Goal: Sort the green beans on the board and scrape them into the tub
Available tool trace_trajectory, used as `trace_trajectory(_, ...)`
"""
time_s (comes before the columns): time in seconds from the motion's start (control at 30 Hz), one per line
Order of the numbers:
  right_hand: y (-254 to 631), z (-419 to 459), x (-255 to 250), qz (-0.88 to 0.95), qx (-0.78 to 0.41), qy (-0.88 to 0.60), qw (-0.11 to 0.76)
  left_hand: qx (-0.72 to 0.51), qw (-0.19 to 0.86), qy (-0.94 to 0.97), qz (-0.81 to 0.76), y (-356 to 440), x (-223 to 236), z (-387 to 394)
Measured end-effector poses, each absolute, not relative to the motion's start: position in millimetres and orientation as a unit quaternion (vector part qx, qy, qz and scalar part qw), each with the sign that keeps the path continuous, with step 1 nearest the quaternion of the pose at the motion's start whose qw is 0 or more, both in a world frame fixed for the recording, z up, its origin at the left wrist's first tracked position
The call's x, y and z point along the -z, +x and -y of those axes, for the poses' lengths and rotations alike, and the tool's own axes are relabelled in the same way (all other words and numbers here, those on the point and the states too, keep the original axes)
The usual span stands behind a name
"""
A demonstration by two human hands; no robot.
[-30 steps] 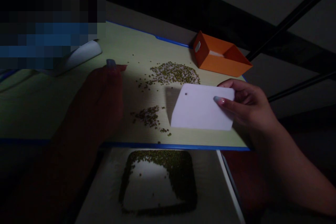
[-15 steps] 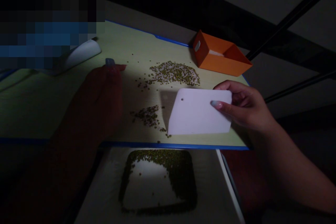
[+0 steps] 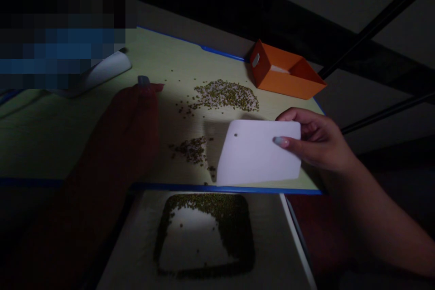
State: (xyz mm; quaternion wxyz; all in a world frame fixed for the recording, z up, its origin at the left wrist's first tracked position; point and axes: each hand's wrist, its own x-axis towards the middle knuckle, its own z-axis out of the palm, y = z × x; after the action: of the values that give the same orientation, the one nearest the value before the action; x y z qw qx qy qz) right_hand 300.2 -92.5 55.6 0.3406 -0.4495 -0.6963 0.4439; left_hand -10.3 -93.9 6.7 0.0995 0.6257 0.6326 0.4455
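Lying on the left part of the bench [image 3: 176, 54], a pale curved object [image 3: 110, 69] is partly covered by a blurred patch. Left hand [image 3: 137, 122]: raised in shadow over the near edge; fingers curled, but whether anything is clamped cannot be told. Small heap of green beans [image 3: 192, 150]: loosely scattered, placed near the middle of the near edge. Container [image 3: 193, 235]: pale, set beyond the near edge, on the wearer's side; more beans are banked around its sides. Larger heap of beans [image 3: 226, 94]: spread toward the far edge. White card [image 3: 258, 152]: small hole at upper left; held tilted above the near edge, right of the small heap. Orange box [image 3: 292, 84]: open-topped, stood at the far right corner. Right hand [image 3: 295, 145]: clamped on the card's right end, thumb on the near face, fingers behind.
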Motion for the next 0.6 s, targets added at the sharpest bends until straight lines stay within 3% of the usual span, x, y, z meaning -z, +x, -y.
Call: trace_trajectory(0.6, 298.7, 93.7, -54.0, 0.676, -0.411, -0.476, 0.384, -0.438, 0.091, 0.64, -0.625, -11.2, -9.2, 94.2)
